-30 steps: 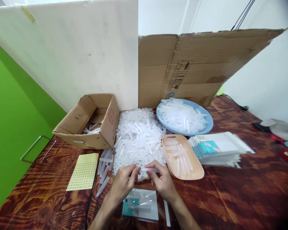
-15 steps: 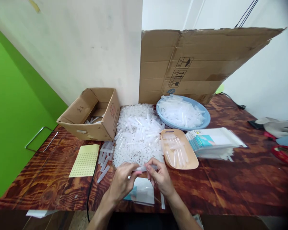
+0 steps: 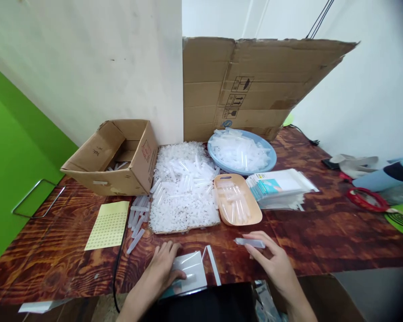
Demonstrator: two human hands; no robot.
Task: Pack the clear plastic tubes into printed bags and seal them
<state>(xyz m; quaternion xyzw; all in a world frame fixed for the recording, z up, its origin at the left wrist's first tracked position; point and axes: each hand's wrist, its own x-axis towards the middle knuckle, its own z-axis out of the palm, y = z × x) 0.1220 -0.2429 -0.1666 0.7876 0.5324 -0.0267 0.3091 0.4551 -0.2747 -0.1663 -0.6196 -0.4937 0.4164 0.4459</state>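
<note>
My right hand [image 3: 272, 261] pinches a small clear plastic tube [image 3: 250, 243] above the table's near edge. My left hand [image 3: 163, 264] rests with its fingers on a clear plastic packet [image 3: 191, 273] lying at the front edge, holding it down. Beyond both hands a big pile of clear tubes and small white pieces [image 3: 183, 190] covers the middle of the wooden table [image 3: 322, 232]. A tan tray [image 3: 251, 217] with a few tubes sits to the right of the pile.
An open cardboard box [image 3: 116, 156] stands at the left, a blue plate [image 3: 270, 156] of tubes behind the tray, a stack of packets [image 3: 282, 188] to the right. A yellow sticker sheet [image 3: 109, 225] lies at the left front. Flattened cardboard [image 3: 255, 85] leans at the back.
Both hands came apart from the tube they held together. My right hand carried the tube to the right; my left hand dropped onto the packet. The view pulled back.
</note>
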